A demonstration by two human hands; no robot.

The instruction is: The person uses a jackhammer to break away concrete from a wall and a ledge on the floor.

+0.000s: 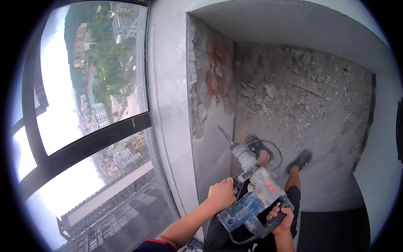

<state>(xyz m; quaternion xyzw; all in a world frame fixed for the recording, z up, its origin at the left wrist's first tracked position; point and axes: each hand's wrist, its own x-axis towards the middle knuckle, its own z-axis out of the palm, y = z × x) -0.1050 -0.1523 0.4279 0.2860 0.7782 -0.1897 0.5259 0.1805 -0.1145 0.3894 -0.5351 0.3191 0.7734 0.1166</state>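
Note:
I hold a dusty grey and blue rotary hammer (243,212) diagonally in front of me. My left hand (222,194) is closed on its side handle, and my right hand (281,218) grips its black rear handle. The pointed steel bit (224,134) aims up and left, over or near the lower part of the narrow wall (214,75), which has chipped plaster and exposed reddish patches along its upper stretch; whether the tip touches it I cannot tell. A cable (279,155) loops below the tool by my feet.
A dark-framed window (96,132) on the left looks onto buildings and trees far below. My dark shoes (300,159) stand on a dusty floor (323,122) with rubble (268,90) and a flat strip (298,84). A white wall (373,50) and a black panel (331,231) are at right.

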